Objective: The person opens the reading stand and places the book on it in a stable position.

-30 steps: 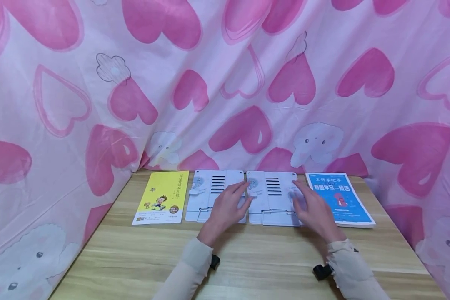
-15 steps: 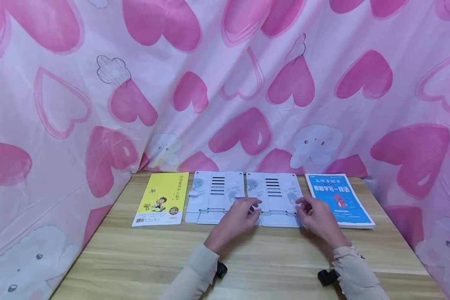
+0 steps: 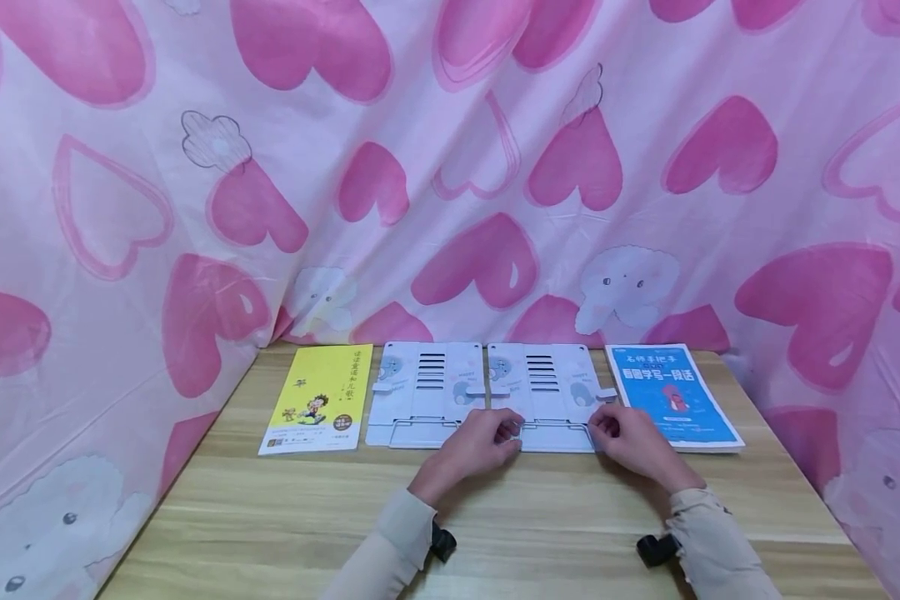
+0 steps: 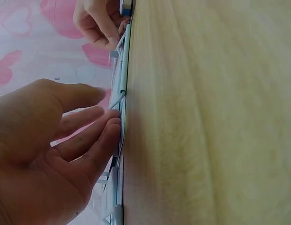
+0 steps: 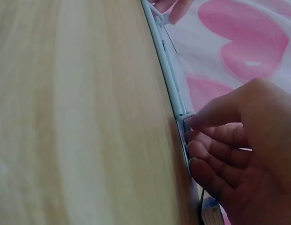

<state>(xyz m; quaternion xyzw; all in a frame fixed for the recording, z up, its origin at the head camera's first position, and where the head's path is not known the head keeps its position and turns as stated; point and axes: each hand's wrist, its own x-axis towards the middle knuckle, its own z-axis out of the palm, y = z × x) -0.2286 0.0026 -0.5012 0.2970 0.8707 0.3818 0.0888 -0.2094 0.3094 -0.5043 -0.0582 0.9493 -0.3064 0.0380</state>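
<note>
Two white folding book stands lie flat side by side, the left stand and the right stand, each with slots, page clips and a wire support at the front. My left hand is at the right stand's front left corner. In the left wrist view its fingers touch the stand's edge, while the thumb stays apart from them near the wire support. My right hand is at the opposite front corner. There, in the right wrist view, its thumb and forefinger pinch the end of the wire support.
A yellow book lies left of the stands and a blue book lies to their right. All rest along the back of the wooden table. Behind hangs a pink heart-patterned curtain.
Both hands have drawn back from the right stand's upper part to its front corners, and their fingers have curled. The stand's page clips now show at its sides. The books have not moved.
</note>
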